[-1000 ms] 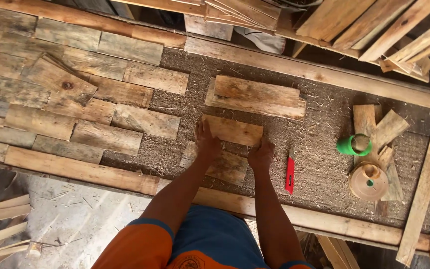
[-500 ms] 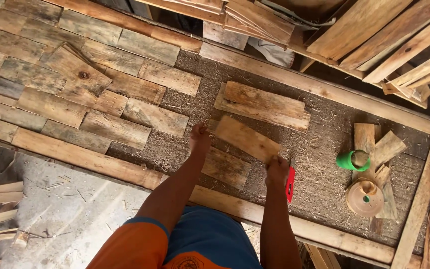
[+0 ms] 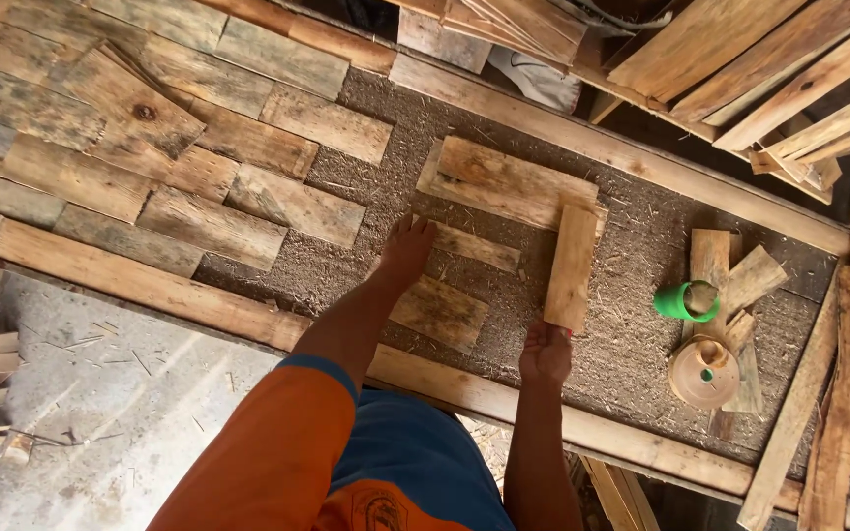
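A long wooden frame (image 3: 199, 295) fills the view, its bed a rough layer of sawdust and chips (image 3: 632, 295), bounded by a near rail and a far rail (image 3: 641, 157). Over the left half, weathered planks (image 3: 150, 147) are already laid edge to edge like brickwork, reaching the left edge. Below the near rail there's pale concrete floor (image 3: 100, 433) strewn with offcuts, and beyond the far rail, at the top right, loose timber battens (image 3: 740, 59) lie stacked at angles.

Out on the bare sawdust, towards the middle, a broad plank (image 3: 504, 182) lies by the far rail, with two smaller boards (image 3: 440, 310) closer to the near rail. The left hand (image 3: 407, 246) is pressed flat, fingers spread, resting on the upper of those small boards and on the sawdust just beside it, gripping nothing.

The right hand (image 3: 546, 352) has hold of a short plank (image 3: 571, 265) by its near end, fingers curled up around that end; the plank points away towards the far rail, its far end overlapping the broad plank's right corner.

Towards the right edge sit a green cup-like container (image 3: 683, 300) and a round tan pot (image 3: 705, 372), among a few short wood scraps (image 3: 730, 275)
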